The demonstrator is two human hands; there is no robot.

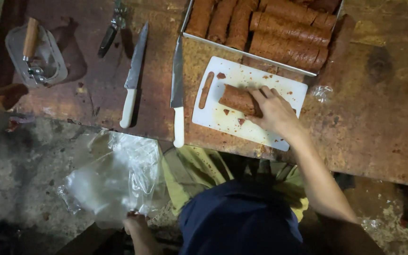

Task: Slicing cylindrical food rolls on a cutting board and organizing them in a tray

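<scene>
Crumbs and slick residue on the board (223, 118) are the main hazard: the right hand (275, 113) presses a brown roll (236, 99) flat against it, fingers (260, 97) curled over the roll's near end, and the soft roll could slide or break apart if squeezed harder. The roll lies across the middle of the white board, apart from the tray (256, 52) of like rolls just behind.

Two white-handled knives (178, 94) lie on the counter (378, 118) left of the board, the nearer one with its handle past the counter's edge; a knock from an arm or the bag could tip it off.

Down low, the left hand (135, 224) grips the bottom of a clear plastic bag (114, 179), fingers closed on the film. The bag hangs loose below the counter near the dirty floor (20, 165), so it could drag, snag or pick up grit.
</scene>
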